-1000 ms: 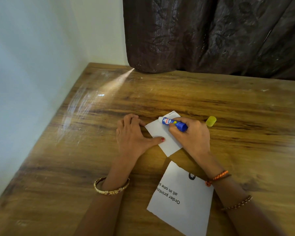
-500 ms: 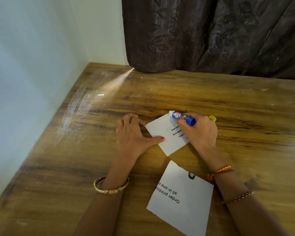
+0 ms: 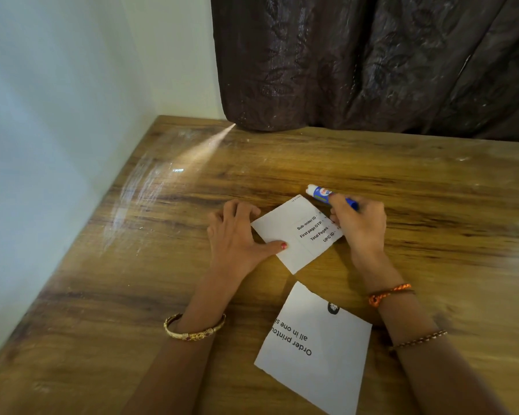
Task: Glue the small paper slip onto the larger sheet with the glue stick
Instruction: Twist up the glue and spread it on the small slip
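A small white paper slip (image 3: 294,232) with printed lines lies on the wooden table (image 3: 432,181). My left hand (image 3: 237,235) rests flat on the slip's left edge, thumb pressing on it. My right hand (image 3: 360,226) grips a blue glue stick (image 3: 319,192), uncapped, its white tip pointing up-left just beyond the slip's far right corner. The larger white sheet (image 3: 315,345) with "Order printouts" text lies nearer to me, between my forearms, untouched. The yellow cap is hidden behind my right hand.
A pale wall runs along the table's left edge. A dark brown curtain (image 3: 372,61) hangs over the table's far edge. Bare tabletop stretches on the left and far right.
My right hand has carried the glue stick from the slip's middle to the right and away, off its far corner, uncovering the printed text. The left hand has stayed put.
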